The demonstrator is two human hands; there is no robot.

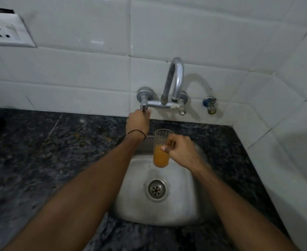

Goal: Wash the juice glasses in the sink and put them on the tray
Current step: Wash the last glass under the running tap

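Observation:
A clear juice glass, about half full of orange juice, is held upright over the steel sink. My right hand grips it from the right, thumb across its front. My left hand reaches up to the wall tap and its fingers curl round the left tap handle. The curved spout arches above the glass. No water shows from the spout. No tray is in view.
Dark speckled stone counter surrounds the sink on the left and front. White tiled walls stand behind and to the right. A small valve sits right of the tap. A wall socket is at upper left. The sink drain is open.

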